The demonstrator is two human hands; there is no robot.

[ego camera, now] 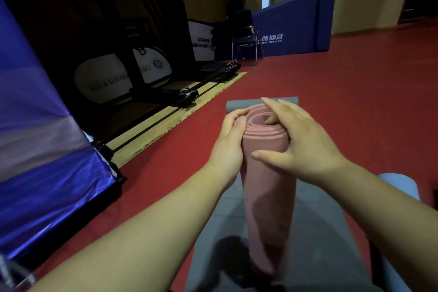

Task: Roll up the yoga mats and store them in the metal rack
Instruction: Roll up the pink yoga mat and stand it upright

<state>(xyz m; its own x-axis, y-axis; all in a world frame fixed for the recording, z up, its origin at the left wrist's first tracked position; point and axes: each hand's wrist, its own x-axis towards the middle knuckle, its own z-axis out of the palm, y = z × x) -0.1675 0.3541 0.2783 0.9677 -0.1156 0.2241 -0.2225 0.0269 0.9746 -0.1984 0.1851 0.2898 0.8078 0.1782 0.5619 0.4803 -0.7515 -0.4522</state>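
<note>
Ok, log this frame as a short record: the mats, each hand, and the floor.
pink mat: rolled, stood on end, leaning slightly, spiral end up
left hand: grips the roll's left side near the top
right hand: over the top end, some fingers tucked into the spiral, thumb across the front
grey mat: unrolled, flat, under the roll
red floor: beneath the grey mat
</note>
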